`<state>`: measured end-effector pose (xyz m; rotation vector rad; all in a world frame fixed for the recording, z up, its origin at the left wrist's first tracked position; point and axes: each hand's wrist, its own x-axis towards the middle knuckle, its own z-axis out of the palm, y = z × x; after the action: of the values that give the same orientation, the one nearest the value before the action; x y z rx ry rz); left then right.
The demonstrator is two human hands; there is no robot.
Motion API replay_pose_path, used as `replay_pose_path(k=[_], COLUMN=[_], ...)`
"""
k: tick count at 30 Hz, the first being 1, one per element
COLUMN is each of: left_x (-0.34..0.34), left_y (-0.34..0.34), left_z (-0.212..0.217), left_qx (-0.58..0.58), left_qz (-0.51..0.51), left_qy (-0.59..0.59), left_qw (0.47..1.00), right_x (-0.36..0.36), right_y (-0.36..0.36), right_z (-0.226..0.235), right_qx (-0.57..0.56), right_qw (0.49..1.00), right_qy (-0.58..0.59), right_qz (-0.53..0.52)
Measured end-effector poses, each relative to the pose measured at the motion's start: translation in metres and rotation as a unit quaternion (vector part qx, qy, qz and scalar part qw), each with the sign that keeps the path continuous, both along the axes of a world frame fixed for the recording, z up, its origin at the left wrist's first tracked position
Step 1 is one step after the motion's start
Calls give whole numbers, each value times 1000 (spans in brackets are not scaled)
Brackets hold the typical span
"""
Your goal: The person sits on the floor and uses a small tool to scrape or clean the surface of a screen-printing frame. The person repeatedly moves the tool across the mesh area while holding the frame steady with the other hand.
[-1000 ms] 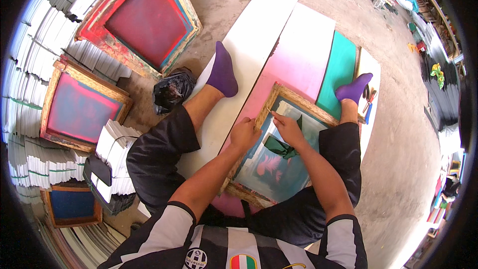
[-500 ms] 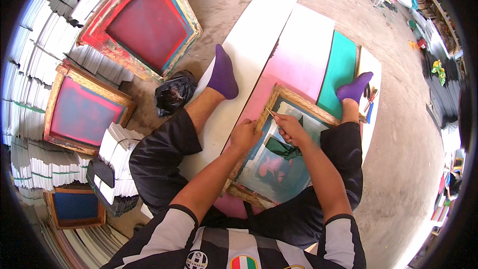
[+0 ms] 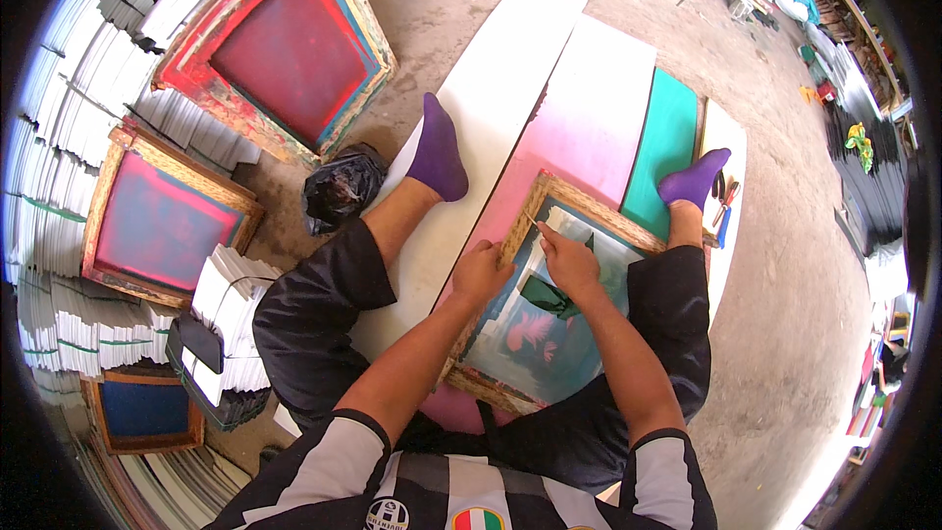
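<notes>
A wooden-framed printing screen (image 3: 606,220) lies tilted across my lap and the boards. Its mesh is blue-grey, with a pink leaf-like figure and pale strips near the edge. My left hand (image 3: 481,273) grips the frame's left side, fingers wrapped round the wood. Over the upper left of the mesh, my right hand (image 3: 571,263) pinches a thin pale stick, its index finger stretched along toward the frame's inner edge. Only the stick's tip (image 3: 534,222) shows; the rest is hidden by the fingers. A dark green piece (image 3: 546,295) lies on the mesh just below my right hand.
Long white and pink boards (image 3: 589,103) and a green board (image 3: 662,142) lie under my legs. Tools with coloured handles (image 3: 725,213) rest by my right foot. At left stand other framed screens (image 3: 294,49), a black plastic bag (image 3: 343,186) and tied paper stacks (image 3: 93,177).
My right hand has turned and shifted slightly left, its index finger now straighter along the stick. My left hand keeps its hold on the frame. The whole view has shifted a little.
</notes>
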<state>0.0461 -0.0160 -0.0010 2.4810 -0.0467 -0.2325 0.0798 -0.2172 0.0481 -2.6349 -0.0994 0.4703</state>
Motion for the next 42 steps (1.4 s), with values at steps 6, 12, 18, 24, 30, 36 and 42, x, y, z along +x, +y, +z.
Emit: replay_pose_path(k=[6,12,18,24,30,36,42], left_x=[-1,0,2,1,3,0,4], left_y=[0,3,-3,6,-4,3,-2], left_z=[-1,-1,-9,-9,0,-5,3], left_qx=[-2,1,2,11,21,24,19], left_qz=[-3,-13,-18,-26,-31,-25,-31], left_qy=[-25,-12,-33,-41,-35,-37,-26], left_qw=[1000,1000,999,999,999,999,999], right_x=[1,8,17,13,16,12,18], right_y=[4,13,-15,9,-28,-4,-21], right_z=[13,30,-39,33,-76,7,-59], right_qx=[-44,-104,85,-105,202,1,276], right_qw=[999,992,993,989,973,998,961], right_qy=[-3,9,-49,73,-92,38,17], right_qz=[24,74,71,81,61,42,-8])
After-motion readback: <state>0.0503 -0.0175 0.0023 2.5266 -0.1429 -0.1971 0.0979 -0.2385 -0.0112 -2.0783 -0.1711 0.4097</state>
